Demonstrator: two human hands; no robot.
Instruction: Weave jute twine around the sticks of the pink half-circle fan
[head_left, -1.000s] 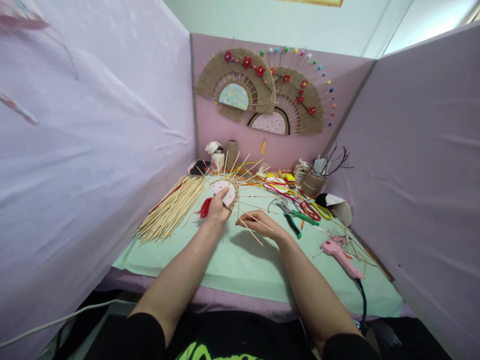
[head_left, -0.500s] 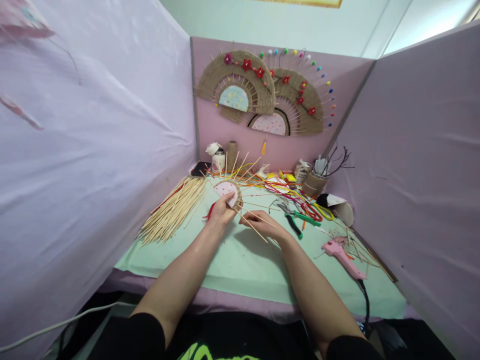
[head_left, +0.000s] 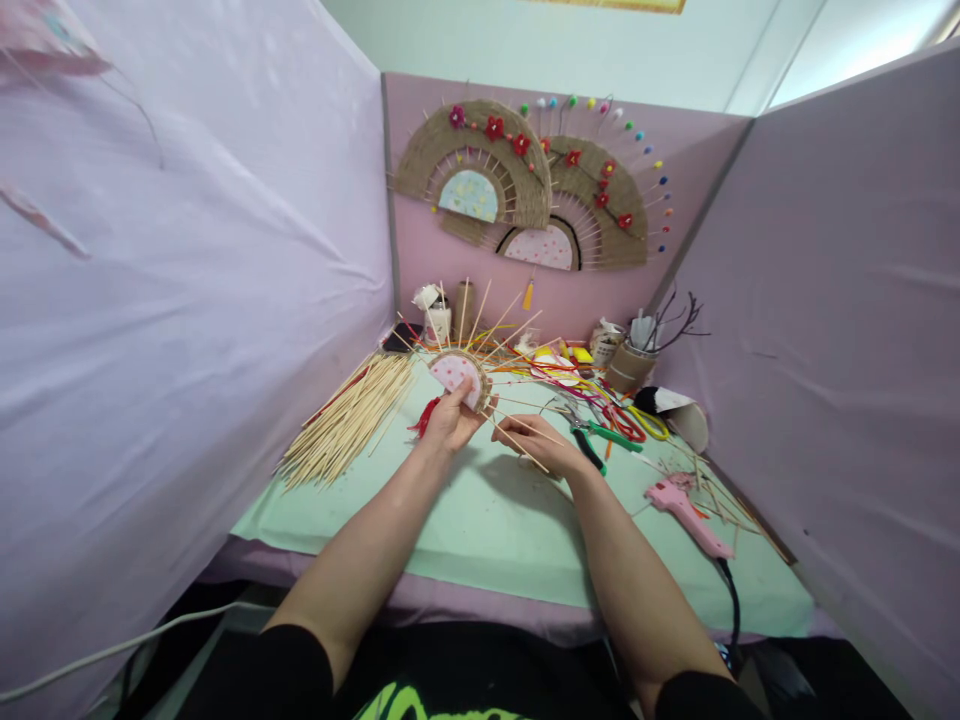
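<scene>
My left hand (head_left: 450, 424) is closed on a small half-round fan piece (head_left: 460, 370), pink dotted paper edged with jute and with thin wooden sticks fanning out from it. The piece is lifted and tilted upright above the green mat (head_left: 480, 520). A red tassel (head_left: 424, 416) hangs below that hand. My right hand (head_left: 541, 444) sits just to the right, fingers pinched around one of the sticks (head_left: 517, 452) that slant down from the piece.
A heap of loose bamboo sticks (head_left: 346, 418) lies at the left. Pliers (head_left: 589, 447), coloured cords (head_left: 600, 398), a cup of tools (head_left: 628, 362) and a pink glue gun (head_left: 686, 514) lie at the right. Two finished fans (head_left: 525, 185) hang on the back wall.
My left hand has lifted the fan piece off the mat and tilted it upright. My right hand has followed up and to the right along the sticks.
</scene>
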